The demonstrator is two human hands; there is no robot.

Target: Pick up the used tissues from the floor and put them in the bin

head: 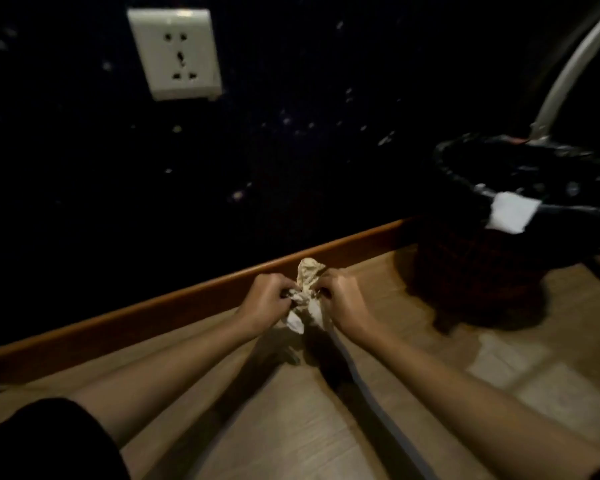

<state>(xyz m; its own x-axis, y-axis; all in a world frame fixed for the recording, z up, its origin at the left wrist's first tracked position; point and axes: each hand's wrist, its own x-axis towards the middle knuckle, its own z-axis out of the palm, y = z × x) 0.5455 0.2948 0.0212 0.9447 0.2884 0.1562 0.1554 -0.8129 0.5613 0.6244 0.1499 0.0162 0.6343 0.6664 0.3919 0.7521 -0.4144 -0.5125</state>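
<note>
A crumpled bunch of used tissues [307, 292] is held just above the wooden floor, close to the skirting board. My left hand [265, 301] grips it from the left and my right hand [340, 299] grips it from the right, both with fingers closed on the paper. The bin [492, 258] is a dark woven basket lined with a black bag, standing on the floor to the right of my hands. A white tissue [511, 213] hangs over its near rim.
A dark wall with a white socket [175, 53] rises behind the brown skirting board [153, 306]. A grey tube [575, 64] leans behind the bin. Wooden floor [499, 393] stretches in front of the bin.
</note>
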